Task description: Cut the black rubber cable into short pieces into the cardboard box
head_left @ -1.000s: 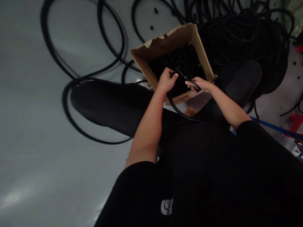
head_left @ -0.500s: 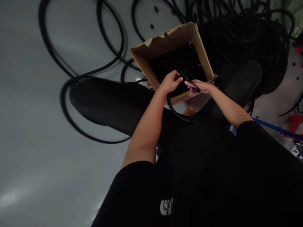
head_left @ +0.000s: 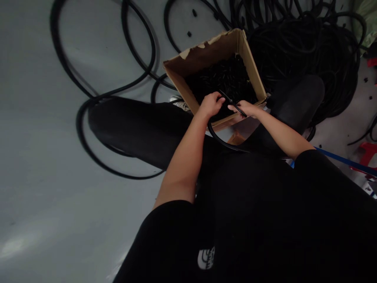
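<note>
My left hand is closed around the end of a black hose that loops down over my lap. My right hand pinches a thin dark piece against the same hose end, just to the right of the left hand. Both hands hover over the near edge of a torn cardboard box filled with small black parts. What exactly the right fingers hold is too dark to name.
A large heap of black hose lies behind and right of the box. Loose hose loops sprawl over the grey floor at the left. My black-clad legs flank the box. Red items and a blue strip sit at the right edge.
Both hands have stayed over the box's near edge; the left hand shifted slightly toward the right hand and its grip on the hose end tightened. The hose loop barely moved.
</note>
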{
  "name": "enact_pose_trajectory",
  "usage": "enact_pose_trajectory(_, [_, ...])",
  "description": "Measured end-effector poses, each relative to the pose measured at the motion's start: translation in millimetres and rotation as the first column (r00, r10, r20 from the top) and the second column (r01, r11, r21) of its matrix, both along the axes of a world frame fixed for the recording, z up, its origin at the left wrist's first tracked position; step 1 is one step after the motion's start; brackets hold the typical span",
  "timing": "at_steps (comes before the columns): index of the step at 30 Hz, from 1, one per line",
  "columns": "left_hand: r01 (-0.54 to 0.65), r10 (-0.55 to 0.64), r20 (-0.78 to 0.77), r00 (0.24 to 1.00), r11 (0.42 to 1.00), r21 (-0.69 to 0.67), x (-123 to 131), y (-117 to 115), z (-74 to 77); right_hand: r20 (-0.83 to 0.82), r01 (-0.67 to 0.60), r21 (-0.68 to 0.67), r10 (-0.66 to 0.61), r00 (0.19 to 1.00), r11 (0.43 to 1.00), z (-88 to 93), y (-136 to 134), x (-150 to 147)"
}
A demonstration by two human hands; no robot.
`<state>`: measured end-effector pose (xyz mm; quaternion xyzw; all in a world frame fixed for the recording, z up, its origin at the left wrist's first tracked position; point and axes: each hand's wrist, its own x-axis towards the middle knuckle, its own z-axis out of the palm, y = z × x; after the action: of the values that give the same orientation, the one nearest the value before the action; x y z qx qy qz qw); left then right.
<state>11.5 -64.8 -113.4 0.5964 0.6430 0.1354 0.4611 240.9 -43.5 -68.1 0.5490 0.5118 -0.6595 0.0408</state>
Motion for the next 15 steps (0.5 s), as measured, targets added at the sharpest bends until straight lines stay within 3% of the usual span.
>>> enact_pose_trajectory(5, [0.069, -0.066, 0.052, 0.996, 0.996, -0.058, -1, -1, 6.1, 0.072, -0.068, 0.061, 0.064, 0.995, 0.996, 1.5, 3, 5])
enact_pose_trajectory(10, [0.003, -0.006, -0.031, 1.000, 0.995, -0.097, -1, 2, 5.3, 0.146, -0.107, 0.153, 0.085, 0.986, 0.982, 9.1, 3, 4])
enact_pose_trajectory(15, [-0.046, 0.044, -0.022, 0.999, 0.988, -0.149, -1, 7, 6.2, 0.138, -0.081, 0.106, 0.066, 0.988, 0.991, 8.7, 4, 5])
